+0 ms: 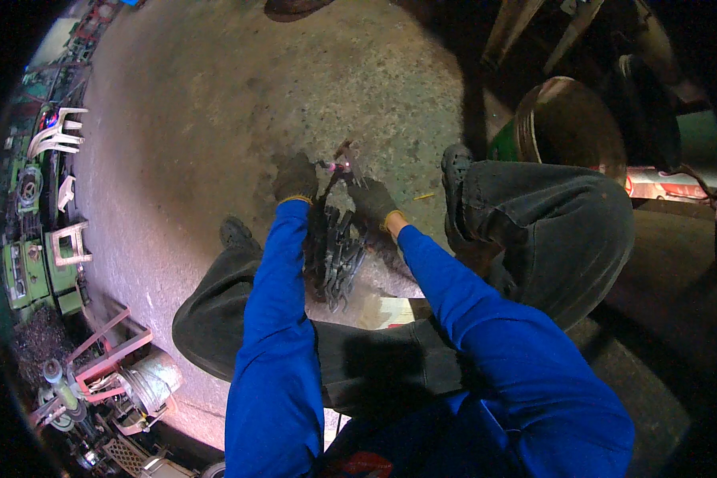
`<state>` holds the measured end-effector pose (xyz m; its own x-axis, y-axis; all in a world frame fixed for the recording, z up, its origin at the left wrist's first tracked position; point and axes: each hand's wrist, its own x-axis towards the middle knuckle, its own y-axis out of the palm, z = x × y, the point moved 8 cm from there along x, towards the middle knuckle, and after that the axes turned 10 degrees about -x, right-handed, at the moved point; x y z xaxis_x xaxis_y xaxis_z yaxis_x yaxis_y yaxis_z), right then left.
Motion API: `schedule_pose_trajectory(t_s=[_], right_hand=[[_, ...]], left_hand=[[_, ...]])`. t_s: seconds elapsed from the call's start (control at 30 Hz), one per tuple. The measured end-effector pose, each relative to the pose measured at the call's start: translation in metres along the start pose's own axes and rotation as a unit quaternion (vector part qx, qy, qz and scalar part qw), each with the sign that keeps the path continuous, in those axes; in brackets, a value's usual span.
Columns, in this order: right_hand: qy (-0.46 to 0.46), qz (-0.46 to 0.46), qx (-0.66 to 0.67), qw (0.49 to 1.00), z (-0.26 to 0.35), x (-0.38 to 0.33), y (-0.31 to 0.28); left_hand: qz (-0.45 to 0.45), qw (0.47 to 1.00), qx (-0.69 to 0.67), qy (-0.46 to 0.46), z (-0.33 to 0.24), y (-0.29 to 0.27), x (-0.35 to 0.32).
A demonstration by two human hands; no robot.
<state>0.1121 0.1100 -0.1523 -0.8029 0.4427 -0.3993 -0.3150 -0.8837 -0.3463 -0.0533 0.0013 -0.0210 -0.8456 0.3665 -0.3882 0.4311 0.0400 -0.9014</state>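
The concrete floor (175,135) is spreading widest. A blue shirt (486,311) is bearing a red emblem (362,464), any lettering too blurred to read. A pile of dark metal pieces (341,267) is lying between the feet, its long axis running away from the person. The gloved left hand (296,177) and right hand (372,201) are flanking a small metal piece (348,151), their grips too dark to tell; the piece is slanting, upper end pointing toward the floor's far edge, and a pink glow (346,165) is shining there

hands (296,177): 2 | blue sleeves (275,307): 2 | shoes (456,171): 2 | metal heap (340,263): 1 | yellow stick (424,196): 1
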Motion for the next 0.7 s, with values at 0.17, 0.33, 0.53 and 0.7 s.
schedule_pose_trajectory(t_s=[0.17,0.33,0.53,0.7], right_hand=[[0.007,-0.028,-0.036,0.999,0.015,-0.012,0.003],[-0.061,-0.039,-0.040,0.997,0.008,0.003,0.020],[0.026,-0.034,0.072,0.996,0.021,-0.027,0.007],[-0.083,-0.145,-0.003,0.986,0.020,-0.015,-0.017]], left_hand=[[-0.018,0.998,0.045,0.040,0.018,0.009,0.003],[-0.105,0.994,0.010,0.015,0.049,0.016,0.022],[-0.133,0.991,0.006,0.029,0.061,0.021,0.012],[-0.080,0.996,-0.048,0.006,0.030,0.013,0.023]])
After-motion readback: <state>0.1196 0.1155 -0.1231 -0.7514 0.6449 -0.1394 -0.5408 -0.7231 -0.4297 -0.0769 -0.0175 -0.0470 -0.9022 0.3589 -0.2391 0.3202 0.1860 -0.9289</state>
